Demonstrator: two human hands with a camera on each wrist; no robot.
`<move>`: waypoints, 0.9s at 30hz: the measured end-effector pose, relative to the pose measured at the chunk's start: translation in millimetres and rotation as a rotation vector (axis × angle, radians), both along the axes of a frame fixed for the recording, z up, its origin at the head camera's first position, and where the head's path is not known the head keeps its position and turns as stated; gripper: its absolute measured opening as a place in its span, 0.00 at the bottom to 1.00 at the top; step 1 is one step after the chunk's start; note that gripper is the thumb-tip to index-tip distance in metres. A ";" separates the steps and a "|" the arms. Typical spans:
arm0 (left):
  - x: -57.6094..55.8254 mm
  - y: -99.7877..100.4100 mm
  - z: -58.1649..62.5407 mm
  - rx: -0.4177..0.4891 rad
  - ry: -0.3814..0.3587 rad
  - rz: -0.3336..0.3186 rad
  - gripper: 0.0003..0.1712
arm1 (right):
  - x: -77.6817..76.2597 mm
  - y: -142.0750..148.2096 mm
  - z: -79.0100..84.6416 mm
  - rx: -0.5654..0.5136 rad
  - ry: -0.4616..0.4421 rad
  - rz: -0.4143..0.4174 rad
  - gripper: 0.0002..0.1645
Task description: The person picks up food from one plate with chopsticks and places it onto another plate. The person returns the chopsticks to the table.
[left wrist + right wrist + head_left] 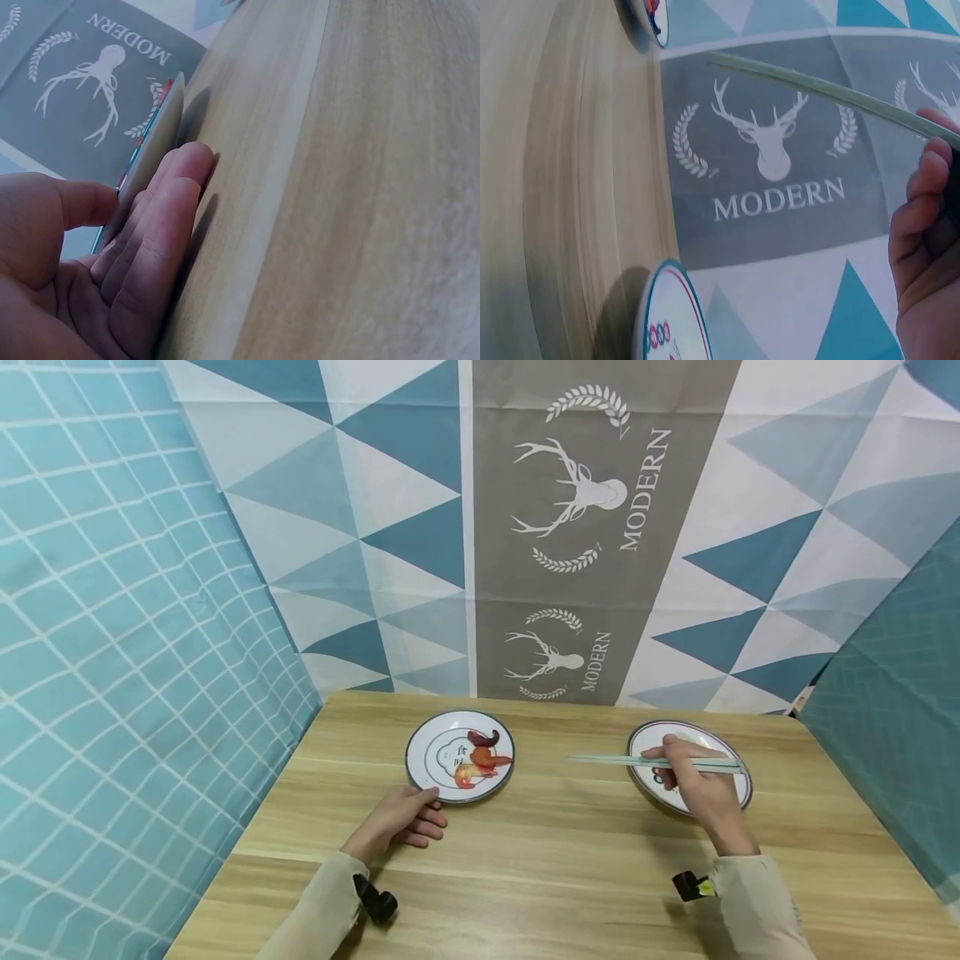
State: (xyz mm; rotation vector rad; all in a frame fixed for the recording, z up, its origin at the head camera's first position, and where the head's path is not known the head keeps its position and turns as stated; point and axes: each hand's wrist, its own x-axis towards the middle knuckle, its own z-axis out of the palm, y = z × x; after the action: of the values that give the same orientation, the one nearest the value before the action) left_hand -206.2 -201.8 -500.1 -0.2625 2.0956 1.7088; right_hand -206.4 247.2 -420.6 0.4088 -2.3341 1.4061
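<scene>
My left hand (401,818) holds the near-left rim of a white dark-rimmed plate (423,752), with the thumb on the rim and the fingers below it; the left wrist view shows this plate (161,142) edge-on. On its right side lie a shrimp-like orange piece (467,774), a reddish-orange piece (491,758) and a dark curled piece (483,739). My right hand (701,785) grips a pair of pale green chopsticks (611,759) above a second white plate (643,739). Their tips point left, apart from both plates. The hand hides part of that plate, including most of its middle.
Both plates are on a wooden table (525,877). Behind it hangs a patterned cloth (547,568) with deer heads and triangles. Blue checked cloth (135,652) borders the left side, and a teal cloth (900,693) the right. Each sleeve carries a small black camera.
</scene>
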 end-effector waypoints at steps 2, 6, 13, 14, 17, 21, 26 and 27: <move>-0.2 0.6 0.4 0.003 -0.001 -0.005 0.24 | -0.1 6.4 2.0 0.004 -0.005 -0.025 0.29; -0.8 0.8 0.0 0.004 -0.001 -0.009 0.24 | 3.3 16.5 5.4 -0.025 -0.040 -0.048 0.32; -1.3 0.2 0.7 0.000 -0.008 -0.017 0.23 | 12.1 33.0 0.7 -0.056 -0.078 -0.128 0.33; -1.4 0.0 0.7 0.001 -0.009 -0.021 0.23 | 12.8 35.4 -0.1 -0.054 -0.082 -0.132 0.33; -1.5 -0.2 0.3 0.004 -0.011 -0.023 0.23 | 14.9 42.6 -1.8 -0.038 -0.094 -0.148 0.33; -0.9 -0.3 0.2 0.005 -0.008 -0.017 0.23 | 17.6 49.9 -3.6 -0.004 -0.122 -0.180 0.32; 0.0 -0.4 0.2 0.004 -0.004 -0.020 0.23 | 19.3 53.8 -4.9 0.015 -0.120 -0.195 0.29; 0.1 -0.3 0.3 0.004 -0.006 -0.020 0.23 | 19.5 54.0 -4.7 0.016 -0.111 -0.197 0.28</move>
State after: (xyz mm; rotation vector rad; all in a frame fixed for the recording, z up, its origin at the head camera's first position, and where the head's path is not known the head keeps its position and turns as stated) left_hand -206.1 -202.1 -499.8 -0.2443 2.0835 1.6992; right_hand -186.9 301.3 -425.3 0.1033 -2.3992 1.3476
